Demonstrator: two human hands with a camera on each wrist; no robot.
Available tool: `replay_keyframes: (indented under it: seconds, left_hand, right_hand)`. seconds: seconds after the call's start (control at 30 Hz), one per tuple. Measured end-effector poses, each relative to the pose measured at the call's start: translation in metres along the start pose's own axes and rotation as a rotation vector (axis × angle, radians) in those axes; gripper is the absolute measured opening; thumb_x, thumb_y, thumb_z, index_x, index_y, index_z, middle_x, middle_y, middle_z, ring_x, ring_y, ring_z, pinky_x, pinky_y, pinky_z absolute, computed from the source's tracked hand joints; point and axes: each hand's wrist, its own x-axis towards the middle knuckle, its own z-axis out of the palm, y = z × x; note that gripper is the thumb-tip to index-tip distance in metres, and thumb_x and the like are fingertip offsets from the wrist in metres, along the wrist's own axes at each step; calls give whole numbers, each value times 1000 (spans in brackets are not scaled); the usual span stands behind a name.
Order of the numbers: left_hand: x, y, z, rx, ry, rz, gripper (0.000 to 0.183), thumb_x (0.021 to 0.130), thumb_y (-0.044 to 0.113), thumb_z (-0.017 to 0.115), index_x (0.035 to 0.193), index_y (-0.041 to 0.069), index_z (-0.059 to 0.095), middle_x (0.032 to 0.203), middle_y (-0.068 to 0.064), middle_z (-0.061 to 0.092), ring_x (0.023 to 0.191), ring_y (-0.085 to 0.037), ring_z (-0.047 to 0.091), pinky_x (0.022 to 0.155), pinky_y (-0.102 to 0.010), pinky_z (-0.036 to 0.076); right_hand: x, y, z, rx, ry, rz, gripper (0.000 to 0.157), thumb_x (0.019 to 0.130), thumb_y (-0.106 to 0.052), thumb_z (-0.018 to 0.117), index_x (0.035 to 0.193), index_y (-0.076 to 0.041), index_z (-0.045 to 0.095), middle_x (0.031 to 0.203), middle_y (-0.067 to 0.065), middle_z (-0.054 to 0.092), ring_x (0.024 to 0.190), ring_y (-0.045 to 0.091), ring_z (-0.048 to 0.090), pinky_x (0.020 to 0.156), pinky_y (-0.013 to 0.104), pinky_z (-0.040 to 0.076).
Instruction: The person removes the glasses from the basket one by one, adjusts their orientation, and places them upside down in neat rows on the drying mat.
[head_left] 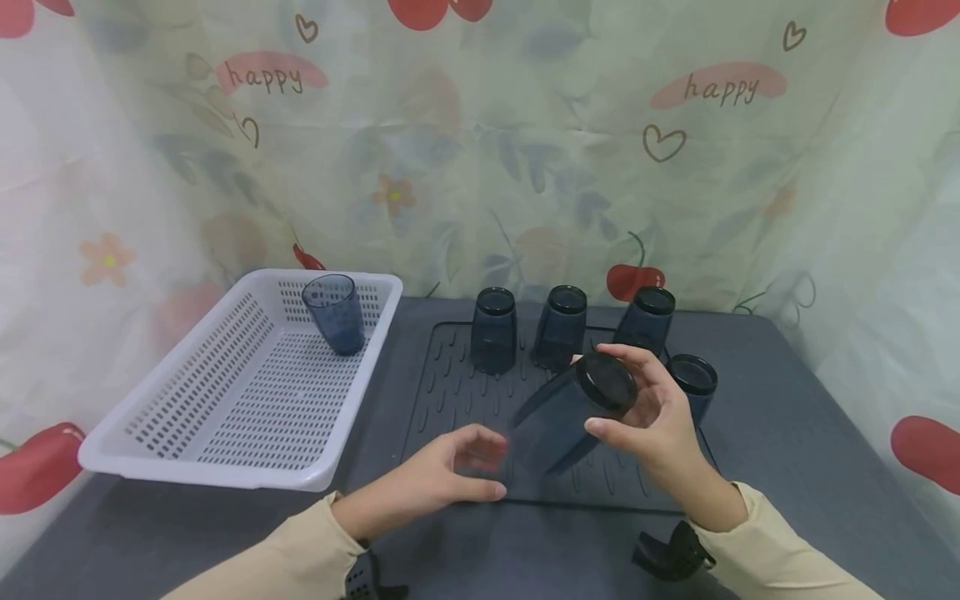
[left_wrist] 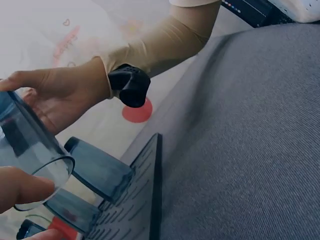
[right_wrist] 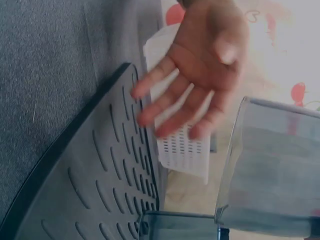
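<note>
My right hand grips a dark blue glass round its base end, tilted above the drying mat with its mouth toward my left hand. That left hand holds nothing; its spread fingers stand close to the rim, and the right wrist view shows its palm facing the glass. In the left wrist view the glass is clear blue and hollow, with the right hand behind it. Upside down on the mat stand several more glasses, among them one glass at the back left.
A white perforated basket stands on the left of the grey table, with one blue glass leaning upright in its far right corner. Another inverted glass is just beyond my right hand. A patterned curtain hangs behind.
</note>
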Motion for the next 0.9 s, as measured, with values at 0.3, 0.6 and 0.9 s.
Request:
replay_keyframes:
  seconds: [0.3, 0.6, 0.9]
  left_hand:
    - [-5, -4, -4, 56, -134, -27, 42, 88, 10, 67, 126, -2, 55, 116, -18, 62, 108, -30, 63, 87, -31, 54]
    - [-5, -4, -5, 68, -192, -50, 42, 86, 6, 69, 127, 0, 59, 117, -17, 63, 109, -31, 63, 87, -27, 53]
    - [-6, -2, -5, 69, -218, -57, 42, 87, 6, 68, 127, -1, 57, 118, -17, 64, 110, -30, 63, 88, -26, 53]
  right_hand:
    - [2, 2, -4, -20, 22, -20, 67, 74, 24, 62, 136, 5, 45, 129, 11, 58, 119, 19, 60, 80, 19, 54]
    - [4, 4, -6, -126, 79, 41, 69, 73, 24, 64, 136, 3, 45, 126, 8, 57, 115, 14, 60, 88, 21, 53]
    - [8, 4, -8, -243, 128, 129, 70, 75, 18, 69, 137, -2, 45, 127, 2, 56, 112, 10, 59, 87, 19, 53]
